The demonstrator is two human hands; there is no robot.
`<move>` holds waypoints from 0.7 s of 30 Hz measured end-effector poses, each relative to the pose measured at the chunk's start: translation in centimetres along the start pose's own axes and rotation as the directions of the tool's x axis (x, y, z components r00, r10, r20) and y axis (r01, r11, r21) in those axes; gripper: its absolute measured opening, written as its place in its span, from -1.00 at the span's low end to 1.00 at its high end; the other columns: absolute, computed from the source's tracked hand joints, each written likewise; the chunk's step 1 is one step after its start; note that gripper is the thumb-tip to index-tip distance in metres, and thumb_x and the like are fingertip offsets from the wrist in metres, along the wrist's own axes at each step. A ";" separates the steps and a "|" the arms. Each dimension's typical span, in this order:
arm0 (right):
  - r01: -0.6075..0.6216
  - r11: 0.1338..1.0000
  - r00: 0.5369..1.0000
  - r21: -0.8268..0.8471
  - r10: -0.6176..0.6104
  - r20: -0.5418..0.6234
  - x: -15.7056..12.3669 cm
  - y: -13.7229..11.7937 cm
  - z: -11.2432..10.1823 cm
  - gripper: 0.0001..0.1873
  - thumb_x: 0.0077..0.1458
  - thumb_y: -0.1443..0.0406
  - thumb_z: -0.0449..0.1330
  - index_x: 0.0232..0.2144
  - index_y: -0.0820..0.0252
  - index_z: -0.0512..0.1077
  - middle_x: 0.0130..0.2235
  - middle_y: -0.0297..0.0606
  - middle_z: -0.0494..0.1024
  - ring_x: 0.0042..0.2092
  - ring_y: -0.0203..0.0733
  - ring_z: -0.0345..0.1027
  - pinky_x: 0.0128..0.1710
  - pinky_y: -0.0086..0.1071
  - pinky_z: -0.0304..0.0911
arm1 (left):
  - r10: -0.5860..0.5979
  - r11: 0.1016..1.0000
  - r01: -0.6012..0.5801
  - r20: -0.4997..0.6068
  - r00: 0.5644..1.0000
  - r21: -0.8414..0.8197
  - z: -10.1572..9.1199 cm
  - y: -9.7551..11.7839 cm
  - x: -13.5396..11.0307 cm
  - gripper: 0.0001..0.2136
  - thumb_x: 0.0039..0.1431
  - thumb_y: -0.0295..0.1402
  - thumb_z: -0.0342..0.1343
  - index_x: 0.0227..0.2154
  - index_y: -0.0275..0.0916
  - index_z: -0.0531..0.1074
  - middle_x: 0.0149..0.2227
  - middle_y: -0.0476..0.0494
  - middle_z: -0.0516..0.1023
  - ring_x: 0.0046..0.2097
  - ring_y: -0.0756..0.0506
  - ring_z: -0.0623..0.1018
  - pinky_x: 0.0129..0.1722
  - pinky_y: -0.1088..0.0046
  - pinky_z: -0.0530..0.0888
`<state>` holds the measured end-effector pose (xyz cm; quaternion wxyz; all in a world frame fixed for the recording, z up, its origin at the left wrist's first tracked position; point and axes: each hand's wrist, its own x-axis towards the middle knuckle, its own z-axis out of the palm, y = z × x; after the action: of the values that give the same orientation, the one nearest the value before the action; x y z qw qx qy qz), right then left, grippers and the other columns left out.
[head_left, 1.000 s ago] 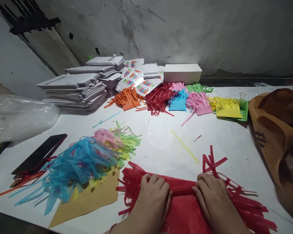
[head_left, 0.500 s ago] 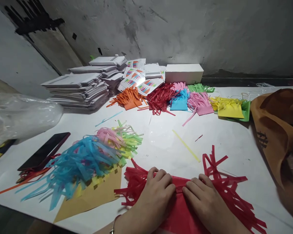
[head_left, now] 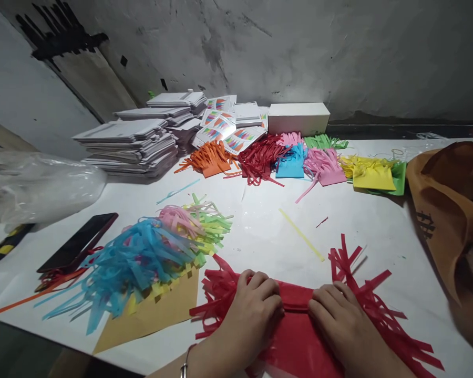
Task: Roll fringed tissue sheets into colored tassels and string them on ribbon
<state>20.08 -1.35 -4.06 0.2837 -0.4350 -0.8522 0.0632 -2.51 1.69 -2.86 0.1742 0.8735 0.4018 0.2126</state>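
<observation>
Red tissue paper [head_left: 299, 336] with fringed ends lies at the table's front edge, a narrow folded ridge across its middle. My left hand [head_left: 256, 304] presses on the left part, its fingers curled over the ridge. On the right part, my right hand [head_left: 335, 310] grips the same ridge with bent fingers. Both fingertips are partly hidden behind knuckles and paper. Cut red strips spread out beyond each hand. Left of my left hand, a pile of blue, pink, green and yellow tissue fringe [head_left: 142, 257] rests on a brown paper sheet [head_left: 153, 320].
Along the back are stacked white cards [head_left: 130, 142], printed cards [head_left: 220, 126], a white box [head_left: 299, 118] and several folded fringe bundles [head_left: 260, 157]. A phone [head_left: 79, 241] and plastic wrap [head_left: 43, 184] lie left. A brown bag [head_left: 441, 199] sits right. A yellow strip [head_left: 301, 234] lies mid-table.
My right hand has moved a little to the right, widening the gap between my hands and showing more of the folded ridge. The right fringe has shifted. The view has moved slightly.
</observation>
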 end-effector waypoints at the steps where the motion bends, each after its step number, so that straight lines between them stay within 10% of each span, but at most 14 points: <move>1: -0.042 0.999 0.999 0.021 0.042 -0.003 -0.2 0.1 -0.1 -0.68 0.29 0.50 -0.07 -0.21 0.16 0.45 -0.23 -0.26 0.46 -0.17 -0.11 0.26 0.06 -0.16 0.02 | -0.020 1.000 0.020 0.003 1.000 0.019 0.0 0.2 0.0 -0.88 0.22 -0.54 0.15 -0.39 -0.20 0.45 -0.26 -0.01 0.54 -0.18 -0.13 0.40 -0.06 0.15 0.16; 9: -0.262 0.963 0.965 -0.057 0.260 -0.043 0.2 -0.2 0.4 -0.79 0.28 0.40 0.02 -0.40 0.11 0.33 -0.36 -0.34 0.36 -0.29 -0.12 0.21 -0.09 -0.13 -0.02 | -0.228 0.932 0.155 0.198 0.953 0.326 -1.4 2.1 2.4 -0.90 0.21 -0.46 0.10 -0.37 -0.27 0.51 -0.20 -0.21 0.52 -0.15 -0.24 0.43 -0.11 0.06 0.31; 16: -0.149 0.989 0.984 0.021 0.150 -0.094 0.3 -0.6 0.6 -0.61 0.22 0.57 -0.07 -0.29 0.07 0.44 -0.30 -0.37 0.48 -0.20 -0.16 0.31 0.12 -0.07 -0.04 | 0.245 0.849 -0.344 0.278 0.929 0.400 -0.2 1.3 2.6 -0.86 0.31 -0.38 0.17 -0.39 -0.24 0.50 -0.31 -0.08 0.48 -0.19 -0.16 0.40 0.13 -0.03 0.19; 21: 0.061 0.962 0.998 -0.266 -0.065 -0.007 0.8 -1.3 0.9 -0.68 0.11 0.60 -0.02 -0.42 0.17 0.41 -0.39 -0.26 0.45 -0.26 -0.08 0.26 0.13 0.00 0.01 | 0.210 0.879 -0.317 0.308 0.928 0.356 -0.5 1.2 4.0 -0.84 0.23 -0.47 0.17 -0.49 -0.26 0.47 -0.34 -0.12 0.49 -0.24 -0.17 0.41 -0.01 0.06 0.30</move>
<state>18.33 -1.40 -4.06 0.2314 -0.4423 -0.8641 -0.0641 0.35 4.13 -0.96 0.0125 0.9574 0.2867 0.0314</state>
